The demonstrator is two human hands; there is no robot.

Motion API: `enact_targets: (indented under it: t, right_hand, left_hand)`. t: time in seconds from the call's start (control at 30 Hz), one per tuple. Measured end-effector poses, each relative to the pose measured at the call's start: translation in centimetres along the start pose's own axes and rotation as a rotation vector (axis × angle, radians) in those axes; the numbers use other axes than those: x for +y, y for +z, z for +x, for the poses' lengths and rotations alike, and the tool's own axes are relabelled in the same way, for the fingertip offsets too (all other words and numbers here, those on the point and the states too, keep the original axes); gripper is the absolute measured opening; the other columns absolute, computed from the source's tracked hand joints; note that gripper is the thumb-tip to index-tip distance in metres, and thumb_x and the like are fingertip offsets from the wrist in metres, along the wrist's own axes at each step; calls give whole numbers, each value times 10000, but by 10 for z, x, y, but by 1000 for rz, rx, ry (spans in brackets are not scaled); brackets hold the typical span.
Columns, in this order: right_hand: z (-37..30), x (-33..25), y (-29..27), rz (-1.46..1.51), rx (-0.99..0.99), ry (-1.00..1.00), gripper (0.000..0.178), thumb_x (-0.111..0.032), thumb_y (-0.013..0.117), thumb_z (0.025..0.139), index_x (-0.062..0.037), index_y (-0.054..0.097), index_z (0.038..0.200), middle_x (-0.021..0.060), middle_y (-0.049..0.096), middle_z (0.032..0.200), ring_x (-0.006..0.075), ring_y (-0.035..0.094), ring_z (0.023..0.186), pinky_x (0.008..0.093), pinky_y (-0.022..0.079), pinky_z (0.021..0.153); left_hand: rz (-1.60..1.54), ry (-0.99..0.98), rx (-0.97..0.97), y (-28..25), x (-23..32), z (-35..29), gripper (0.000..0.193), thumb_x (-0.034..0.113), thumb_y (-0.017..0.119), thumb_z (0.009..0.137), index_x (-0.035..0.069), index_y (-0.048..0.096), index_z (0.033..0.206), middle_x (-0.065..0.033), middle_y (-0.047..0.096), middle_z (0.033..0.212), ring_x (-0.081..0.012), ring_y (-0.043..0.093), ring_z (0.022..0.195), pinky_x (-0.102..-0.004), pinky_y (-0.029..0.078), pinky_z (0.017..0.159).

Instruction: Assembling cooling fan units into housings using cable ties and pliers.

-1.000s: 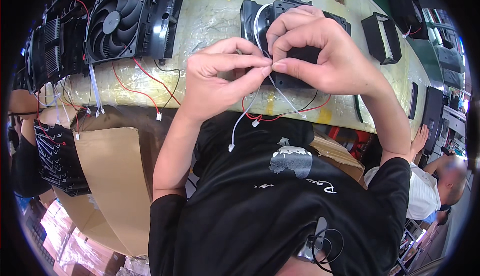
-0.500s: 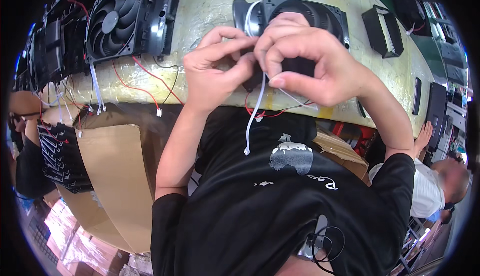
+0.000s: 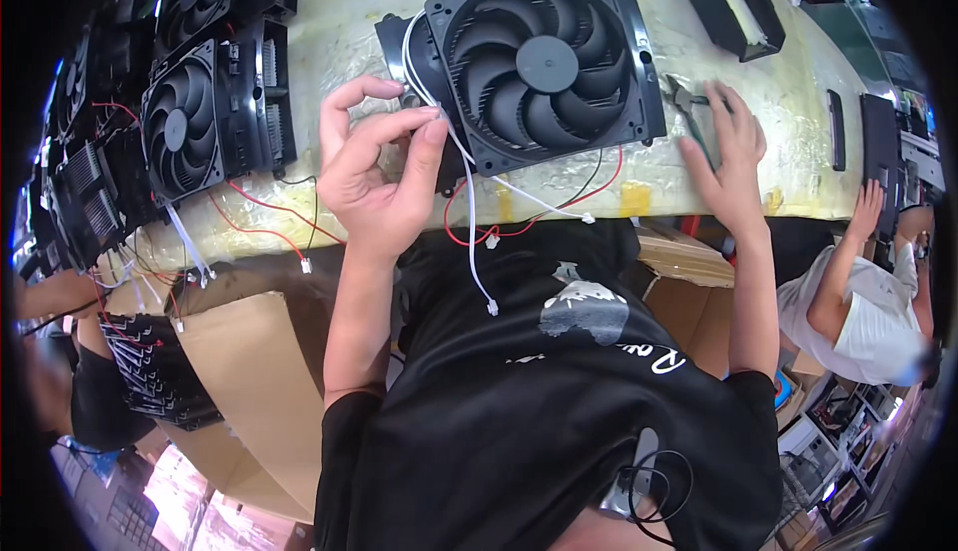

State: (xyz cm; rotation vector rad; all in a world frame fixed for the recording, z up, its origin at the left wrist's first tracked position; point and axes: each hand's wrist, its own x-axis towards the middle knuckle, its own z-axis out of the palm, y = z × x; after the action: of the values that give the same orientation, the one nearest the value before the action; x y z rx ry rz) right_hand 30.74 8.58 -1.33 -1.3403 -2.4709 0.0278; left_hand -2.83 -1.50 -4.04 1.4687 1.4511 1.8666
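A black cooling fan [image 3: 547, 64] in a square frame, fixed on a larger black housing, lies on the table before me. White cables [image 3: 472, 222] run down its left side, and one hangs over the table edge with a small connector at its end. My left hand [image 3: 384, 167] pinches the white cable at the fan's lower left corner, thumb against forefinger. To the right of the fan, my right hand [image 3: 733, 157] has its fingers apart over a pair of cutting pliers [image 3: 687, 102]. The pliers' handles lie between thumb and fingers, partly hidden. Red and black wires [image 3: 539, 220] trail below the fan.
More black fan units [image 3: 180, 127] crowd the table's left side, wires hanging off the edge. A black open frame [image 3: 728, 7] stands at the far right. Cardboard boxes [image 3: 244, 371] sit below the table. At right, another person's hand [image 3: 866, 210] rests near the table's edge.
My right hand has left the cable and moved right to the pliers. My left hand has shifted slightly left and still pinches. The fan now shows fully, and the view has shifted.
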Motion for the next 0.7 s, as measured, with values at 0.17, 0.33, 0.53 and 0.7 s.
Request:
enact_targets:
  t: [0.17, 0.33, 0.53, 0.7]
  right_hand:
    - [-14, 8, 16, -12, 63, 66, 379, -138, 532, 951, -32, 525, 1315, 211, 528, 1144, 342, 519, 1091, 363, 401, 940]
    - [-9, -6, -5, 611, 245, 272, 349, -92, 533, 980, 97, 508, 1272, 77, 536, 1039, 110, 549, 912, 263, 456, 813]
    - [77, -143, -65, 45, -194, -478, 592, 77, 618, 693, -105, 612, 1256, 123, 558, 1136, 284, 571, 979, 366, 450, 866]
    - [96, -175, -65, -109, -198, -603, 524, 36, 611, 689, -80, 630, 1200, 121, 561, 1134, 275, 573, 974, 351, 439, 860]
  left_hand:
    - [-67, 18, 65, 1, 2, -4, 134, -62, 700, 820, -38, 686, 952, -131, 533, 1072, -99, 568, 813, -196, 477, 637]
    - [-203, -10, 123, 0, 0, -2, 114, -55, 680, 849, -51, 671, 962, -110, 529, 1041, -86, 558, 773, -194, 472, 639]
    - [-226, -54, 111, -9, -5, -6, 98, -42, 682, 857, -59, 672, 954, -76, 553, 976, -70, 552, 717, -185, 455, 615]
    - [-258, -72, 107, -4, -3, -4, 91, -38, 700, 845, -48, 683, 934, -66, 571, 943, -74, 558, 724, -181, 451, 602]
